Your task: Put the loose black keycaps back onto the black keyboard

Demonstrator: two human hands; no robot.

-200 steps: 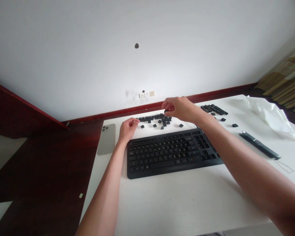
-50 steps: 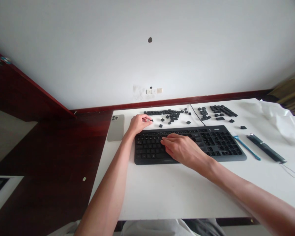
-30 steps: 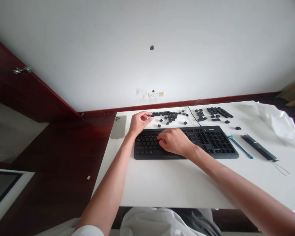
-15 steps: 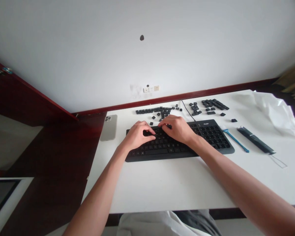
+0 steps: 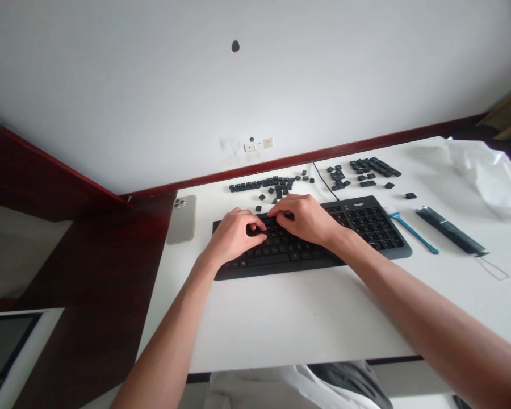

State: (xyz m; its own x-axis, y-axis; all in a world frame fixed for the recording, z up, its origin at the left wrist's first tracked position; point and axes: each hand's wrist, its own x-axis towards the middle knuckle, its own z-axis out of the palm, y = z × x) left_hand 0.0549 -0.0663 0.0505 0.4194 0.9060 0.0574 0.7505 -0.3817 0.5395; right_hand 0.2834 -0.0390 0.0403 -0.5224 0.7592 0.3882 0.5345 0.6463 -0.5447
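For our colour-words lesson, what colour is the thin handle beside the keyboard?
Blue; the thin handle shows best in the head view.

white table (image 5: 276,329) under everything. black keyboard (image 5: 276,259) flat on it, beneath left hand (image 5: 238,233) and right hand (image 5: 303,218). grey phone (image 5: 181,220) left of left hand, camera side up. beyond both hands: a row of loose black keycaps (image 5: 246,187), running into a jumbled cluster (image 5: 283,191) plus strays. cable (image 5: 325,180) beyond right hand, running from the keyboard's back edge to the far table edge. right of it, more keycap piles (image 5: 372,166). well right of right hand: blue-handled brush (image 5: 418,234), dark slim strip (image 5: 451,231) with thin loop, crumpled white plastic (image 5: 489,173) farther off.
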